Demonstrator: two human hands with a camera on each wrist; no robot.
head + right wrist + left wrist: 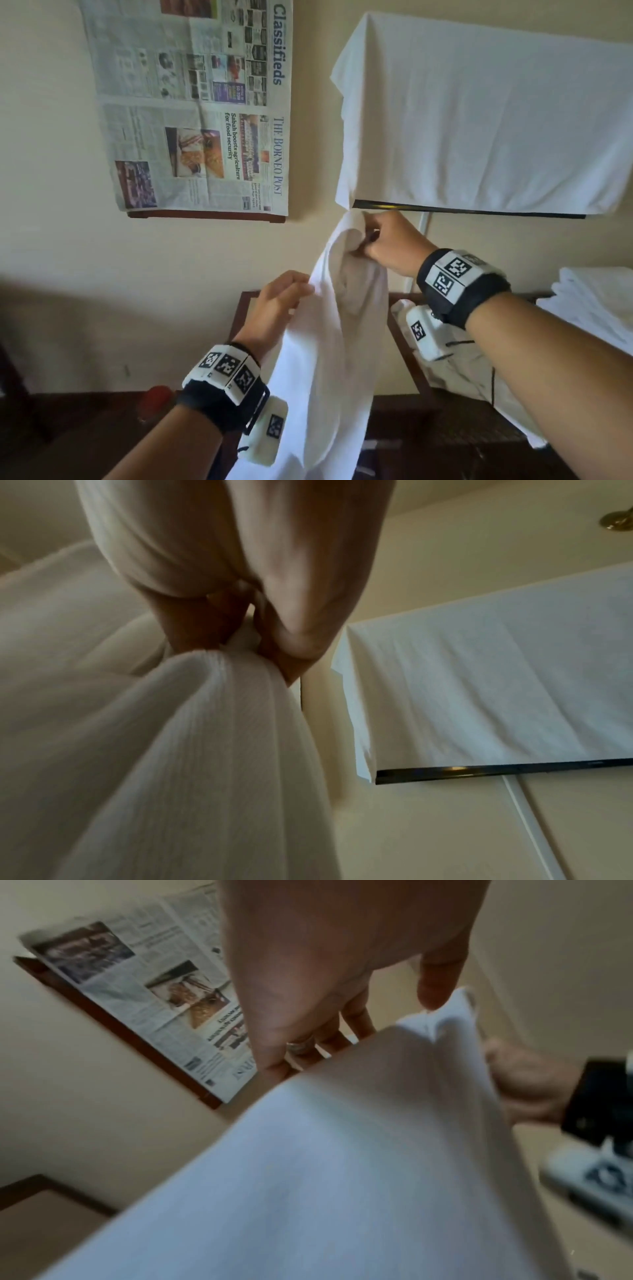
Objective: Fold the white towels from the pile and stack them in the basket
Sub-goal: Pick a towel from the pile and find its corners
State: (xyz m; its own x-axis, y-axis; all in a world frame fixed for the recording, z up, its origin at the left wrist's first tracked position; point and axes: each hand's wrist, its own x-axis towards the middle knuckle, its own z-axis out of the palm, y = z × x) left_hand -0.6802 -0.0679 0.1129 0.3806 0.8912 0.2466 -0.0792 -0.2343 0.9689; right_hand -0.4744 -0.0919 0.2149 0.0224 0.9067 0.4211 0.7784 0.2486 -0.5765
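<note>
A white towel [325,359] hangs in the air in front of the wall. My right hand [368,240] grips its bunched top, and in the right wrist view the fingers [298,631] pinch a fold of cloth [205,750]. Lower and to the left, my left hand [298,291] holds the towel's left edge. In the left wrist view its fingers [356,1020] go behind the towel [342,1150] and the thumb rests on the upper edge. A dark woven basket [452,435] sits low at the right, with white cloth beside it. A pile of white towels [599,308] lies at the far right.
Newspaper sheets [191,102] cover a framed board on the wall at the left. A white cloth [479,120] drapes over a black flat screen [462,209] at the upper right. A red object [157,397] sits on the dark table at the lower left.
</note>
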